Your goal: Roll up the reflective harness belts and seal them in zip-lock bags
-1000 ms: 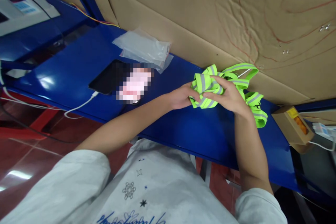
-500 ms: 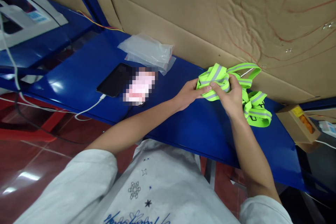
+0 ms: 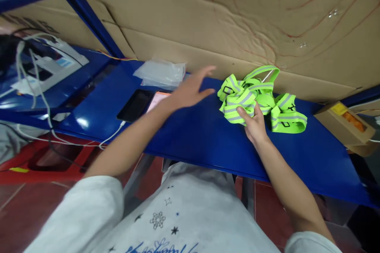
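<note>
Some straps (image 3: 240, 104) (neon) in right grip (image 3: 255, 125)

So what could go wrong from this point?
The right hand alone grips the bunched neon straps, so loose folds could slip out. The loops beside it, some with black buckles, may snag or tangle if the bundle is lifted. The left hand, open and near the plastic bags, might brush them if it swings back.

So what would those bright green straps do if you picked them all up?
The green straps would probably flop, since they lie in loose folds. They look light, being thin flat bands. Loops beyond the right hand might dangle or tangle.
</note>
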Demonstrator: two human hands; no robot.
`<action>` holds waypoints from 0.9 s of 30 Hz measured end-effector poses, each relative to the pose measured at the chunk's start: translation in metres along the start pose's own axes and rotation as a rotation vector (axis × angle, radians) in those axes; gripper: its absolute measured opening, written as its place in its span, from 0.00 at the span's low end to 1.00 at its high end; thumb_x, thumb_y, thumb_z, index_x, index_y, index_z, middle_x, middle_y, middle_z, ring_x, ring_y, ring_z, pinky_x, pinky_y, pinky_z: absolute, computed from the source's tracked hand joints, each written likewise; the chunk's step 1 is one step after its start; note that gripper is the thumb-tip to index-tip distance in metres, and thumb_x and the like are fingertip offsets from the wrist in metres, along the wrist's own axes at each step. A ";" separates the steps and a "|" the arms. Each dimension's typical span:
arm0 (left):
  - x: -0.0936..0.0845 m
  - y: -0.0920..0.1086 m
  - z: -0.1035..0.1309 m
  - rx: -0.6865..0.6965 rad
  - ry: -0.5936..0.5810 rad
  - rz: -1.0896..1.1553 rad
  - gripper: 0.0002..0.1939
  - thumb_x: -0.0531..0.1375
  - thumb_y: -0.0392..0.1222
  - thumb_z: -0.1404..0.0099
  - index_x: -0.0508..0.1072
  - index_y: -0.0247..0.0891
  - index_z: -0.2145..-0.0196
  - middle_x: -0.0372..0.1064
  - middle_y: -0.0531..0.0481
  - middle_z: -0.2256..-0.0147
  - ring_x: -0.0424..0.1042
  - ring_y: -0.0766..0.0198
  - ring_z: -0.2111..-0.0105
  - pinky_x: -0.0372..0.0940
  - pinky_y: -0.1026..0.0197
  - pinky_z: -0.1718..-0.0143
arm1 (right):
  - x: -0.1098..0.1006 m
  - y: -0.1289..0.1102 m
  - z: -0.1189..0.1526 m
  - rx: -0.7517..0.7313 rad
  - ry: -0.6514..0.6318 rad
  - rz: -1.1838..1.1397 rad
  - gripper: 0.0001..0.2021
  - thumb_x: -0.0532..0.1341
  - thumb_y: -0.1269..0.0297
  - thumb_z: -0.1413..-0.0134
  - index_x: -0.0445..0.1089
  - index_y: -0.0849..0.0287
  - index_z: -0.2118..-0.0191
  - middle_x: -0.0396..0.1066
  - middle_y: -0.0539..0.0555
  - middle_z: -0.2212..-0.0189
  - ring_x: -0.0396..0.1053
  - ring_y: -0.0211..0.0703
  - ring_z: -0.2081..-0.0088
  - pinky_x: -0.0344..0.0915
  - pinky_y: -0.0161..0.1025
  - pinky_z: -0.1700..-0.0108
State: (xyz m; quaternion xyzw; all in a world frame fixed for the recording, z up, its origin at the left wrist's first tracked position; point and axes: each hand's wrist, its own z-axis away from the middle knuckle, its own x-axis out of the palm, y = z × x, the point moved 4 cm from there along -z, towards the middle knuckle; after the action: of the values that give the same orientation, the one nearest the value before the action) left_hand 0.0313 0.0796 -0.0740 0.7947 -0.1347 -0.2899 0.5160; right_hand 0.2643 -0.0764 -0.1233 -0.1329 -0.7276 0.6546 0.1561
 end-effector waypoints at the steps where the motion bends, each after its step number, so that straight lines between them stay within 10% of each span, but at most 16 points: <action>1: -0.032 -0.006 -0.011 -0.016 -0.025 -0.119 0.46 0.78 0.53 0.47 0.70 0.41 0.34 0.63 0.44 0.30 0.49 0.41 0.25 0.34 0.42 0.21 | -0.001 0.000 0.001 0.005 0.003 -0.013 0.35 0.78 0.46 0.52 0.71 0.53 0.40 0.78 0.58 0.41 0.78 0.55 0.41 0.73 0.58 0.33; 4: -0.112 -0.032 -0.044 -0.149 -0.030 -0.212 0.31 0.79 0.53 0.48 0.79 0.38 0.51 0.72 0.44 0.38 0.37 0.33 0.25 0.04 0.27 0.31 | -0.002 -0.001 0.004 0.005 -0.008 -0.019 0.33 0.77 0.47 0.49 0.72 0.52 0.40 0.78 0.57 0.42 0.78 0.55 0.42 0.74 0.58 0.34; 8: -0.136 -0.061 -0.069 -0.241 -0.085 -0.293 0.34 0.81 0.55 0.54 0.77 0.34 0.55 0.78 0.44 0.49 0.45 0.39 0.29 0.13 0.23 0.29 | -0.001 0.003 0.006 -0.013 0.005 0.028 0.34 0.77 0.47 0.51 0.73 0.52 0.40 0.78 0.56 0.42 0.76 0.57 0.40 0.72 0.60 0.33; 17: -0.071 -0.019 -0.041 -0.164 -0.230 -0.686 0.65 0.77 0.70 0.55 0.64 0.25 0.32 0.62 0.28 0.31 0.52 0.32 0.28 0.33 0.28 0.25 | -0.004 0.001 0.005 -0.054 0.046 0.122 0.37 0.76 0.43 0.51 0.72 0.55 0.38 0.77 0.58 0.41 0.73 0.60 0.38 0.69 0.62 0.31; 22: 0.013 0.030 -0.005 0.127 -0.358 -0.886 0.58 0.71 0.58 0.38 0.47 0.39 0.21 0.52 0.32 0.25 0.52 0.37 0.25 0.27 0.29 0.24 | -0.013 -0.015 0.002 -0.115 0.059 0.027 0.39 0.73 0.43 0.44 0.67 0.51 0.32 0.75 0.59 0.39 0.75 0.57 0.38 0.72 0.58 0.33; 27: 0.078 0.035 0.027 0.272 -0.196 -0.897 0.61 0.70 0.57 0.38 0.42 0.36 0.21 0.57 0.28 0.29 0.57 0.38 0.27 0.43 0.34 0.24 | -0.018 -0.020 -0.002 -0.071 0.032 0.063 0.37 0.75 0.43 0.48 0.70 0.53 0.36 0.78 0.59 0.43 0.77 0.59 0.42 0.74 0.59 0.36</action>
State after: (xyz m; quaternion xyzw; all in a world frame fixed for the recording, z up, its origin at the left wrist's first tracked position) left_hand 0.0801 0.0042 -0.0754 0.8036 0.1366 -0.5374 0.2162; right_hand 0.2819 -0.0836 -0.1042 -0.1718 -0.7434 0.6306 0.1420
